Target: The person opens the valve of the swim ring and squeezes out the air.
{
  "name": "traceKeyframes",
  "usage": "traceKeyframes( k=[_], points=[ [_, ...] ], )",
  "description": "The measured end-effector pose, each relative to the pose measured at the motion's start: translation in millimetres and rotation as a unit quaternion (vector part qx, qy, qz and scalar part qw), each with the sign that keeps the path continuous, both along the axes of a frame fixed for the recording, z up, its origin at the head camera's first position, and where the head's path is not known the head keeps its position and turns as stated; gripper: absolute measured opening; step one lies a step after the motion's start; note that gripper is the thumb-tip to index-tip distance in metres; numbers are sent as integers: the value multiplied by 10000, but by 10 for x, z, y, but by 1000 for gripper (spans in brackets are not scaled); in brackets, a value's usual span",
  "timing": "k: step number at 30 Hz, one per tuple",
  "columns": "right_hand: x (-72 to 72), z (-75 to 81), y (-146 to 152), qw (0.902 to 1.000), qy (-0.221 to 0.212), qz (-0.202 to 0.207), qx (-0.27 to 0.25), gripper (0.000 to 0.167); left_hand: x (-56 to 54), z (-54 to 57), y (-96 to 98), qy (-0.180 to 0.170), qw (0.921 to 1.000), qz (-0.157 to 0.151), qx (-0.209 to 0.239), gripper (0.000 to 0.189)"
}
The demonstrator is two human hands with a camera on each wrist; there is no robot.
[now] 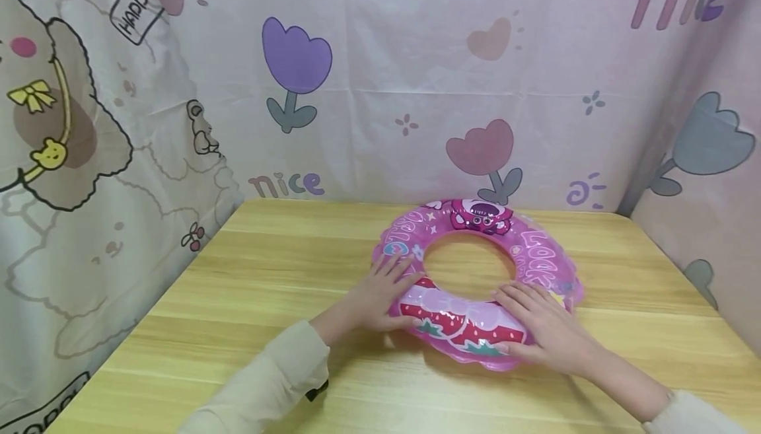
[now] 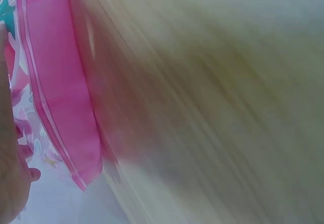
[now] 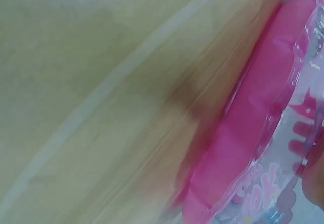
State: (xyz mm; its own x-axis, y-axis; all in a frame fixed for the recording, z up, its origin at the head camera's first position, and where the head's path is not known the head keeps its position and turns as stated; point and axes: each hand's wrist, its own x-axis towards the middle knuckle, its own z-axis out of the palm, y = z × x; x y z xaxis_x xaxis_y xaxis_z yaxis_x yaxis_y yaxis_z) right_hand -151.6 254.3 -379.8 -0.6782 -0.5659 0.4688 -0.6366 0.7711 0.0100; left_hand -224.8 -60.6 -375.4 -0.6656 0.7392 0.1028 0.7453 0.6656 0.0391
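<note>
A pink inflatable swim ring (image 1: 436, 318) lies on the wooden table, printed with strawberries at the front and a cartoon bear at the back. My left hand (image 1: 380, 292) rests on its left front part, fingers spread over the top and thumb along the strawberry print. On the right front part lies my right hand (image 1: 549, 328), fingers stretched toward the central hole. The left wrist view shows the ring's pink side (image 2: 63, 77) beside the edge of the left hand (image 2: 12, 178). In the right wrist view the ring's side (image 3: 248, 112) slants past the right hand (image 3: 315, 176).
The light wooden table (image 1: 250, 275) reaches back to a hanging cloth (image 1: 380, 77) printed with tulips and words. More printed cloth (image 1: 148, 176) hangs along the left side and the right side. A small black object (image 1: 318, 392) shows under the left sleeve.
</note>
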Motion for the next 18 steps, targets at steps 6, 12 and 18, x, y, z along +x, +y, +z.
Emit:
traceKeyframes(
  k=[6,12,18],
  points=[
    [-4,21,-39,9996,-117,254,54,70,-1,0,-129,137,9998,-111,123,81],
    [-2,8,-74,9996,-189,178,125,70,-4,30,-224,78,9998,-135,105,80],
    [-34,3,-129,9989,-35,433,164,67,-9,51,-295,-13,9999,-30,130,78]
  ],
)
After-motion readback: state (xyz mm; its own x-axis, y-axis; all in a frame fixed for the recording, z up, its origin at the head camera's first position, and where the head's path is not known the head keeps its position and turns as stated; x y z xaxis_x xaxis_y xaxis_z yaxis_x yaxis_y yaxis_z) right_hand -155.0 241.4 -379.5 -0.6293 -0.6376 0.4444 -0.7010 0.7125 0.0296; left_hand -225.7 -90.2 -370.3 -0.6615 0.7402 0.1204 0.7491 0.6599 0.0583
